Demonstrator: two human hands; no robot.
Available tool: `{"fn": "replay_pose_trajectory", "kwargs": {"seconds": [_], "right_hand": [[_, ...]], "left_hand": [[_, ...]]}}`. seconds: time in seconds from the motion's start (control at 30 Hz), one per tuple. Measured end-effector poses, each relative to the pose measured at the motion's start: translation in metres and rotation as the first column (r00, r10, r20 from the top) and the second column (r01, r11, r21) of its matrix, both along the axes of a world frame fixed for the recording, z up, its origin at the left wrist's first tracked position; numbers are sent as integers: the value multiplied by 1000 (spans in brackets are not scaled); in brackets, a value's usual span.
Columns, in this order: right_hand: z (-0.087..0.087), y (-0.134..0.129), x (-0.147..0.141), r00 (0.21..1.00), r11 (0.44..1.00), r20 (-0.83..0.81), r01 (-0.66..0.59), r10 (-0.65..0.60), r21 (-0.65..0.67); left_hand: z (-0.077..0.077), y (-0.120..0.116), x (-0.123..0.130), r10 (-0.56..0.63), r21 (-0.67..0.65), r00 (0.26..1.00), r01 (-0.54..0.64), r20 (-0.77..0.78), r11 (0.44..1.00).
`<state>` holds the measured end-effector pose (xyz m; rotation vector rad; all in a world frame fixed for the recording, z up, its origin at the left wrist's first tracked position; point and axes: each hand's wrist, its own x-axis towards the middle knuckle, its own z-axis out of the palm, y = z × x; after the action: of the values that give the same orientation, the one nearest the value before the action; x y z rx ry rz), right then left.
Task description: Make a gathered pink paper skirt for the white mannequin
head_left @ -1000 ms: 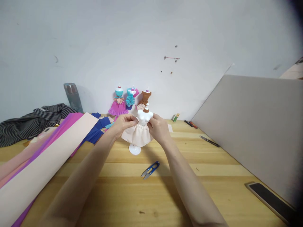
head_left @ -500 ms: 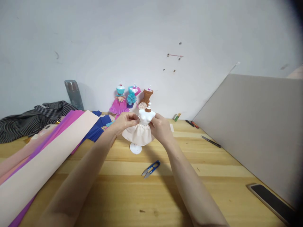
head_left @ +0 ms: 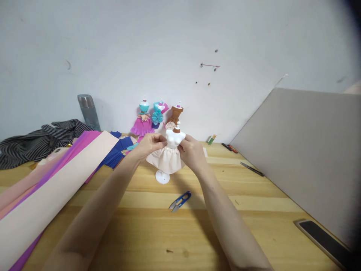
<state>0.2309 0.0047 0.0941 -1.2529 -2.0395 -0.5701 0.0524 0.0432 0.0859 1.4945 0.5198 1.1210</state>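
A small white mannequin [head_left: 174,139] with a brown neck band stands tilted on a round white base [head_left: 163,177], a cream gathered skirt [head_left: 167,160] around its waist. On its left side my left hand [head_left: 150,145] is closed in a pinch by the waist; what the fingertips hold is too small to make out. My right hand [head_left: 191,150] is closed at the mannequin's right side, its fingertips partly hidden behind the torso and skirt. Blue thread snips [head_left: 180,201] lie on the wooden table below the base.
Behind stand dressed mannequins in pink [head_left: 143,126], teal [head_left: 157,117] and brown [head_left: 176,114]. Long paper strips [head_left: 56,188], striped cloth [head_left: 42,145] and a bottle [head_left: 88,112] are at left. Dark scissors [head_left: 252,169], a phone [head_left: 324,239] and a grey panel [head_left: 304,150] are at right.
The whole view has shifted very slightly. Both hands keep nearly the same place at the mannequin's waist.
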Motion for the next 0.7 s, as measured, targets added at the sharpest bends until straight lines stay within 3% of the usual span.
{"fn": "replay_pose_trajectory", "kwargs": {"seconds": [0.47,0.7], "right_hand": [[-1,-2,0,998,998,-30,-52,52,-26],[-1,-2,-1,999,999,-7,-39,39,-21]], "left_hand": [[-1,7,-11,-57,121,990,73,-132,990],[-2,5,-9,-66,76,995,73,-81,994]]}}
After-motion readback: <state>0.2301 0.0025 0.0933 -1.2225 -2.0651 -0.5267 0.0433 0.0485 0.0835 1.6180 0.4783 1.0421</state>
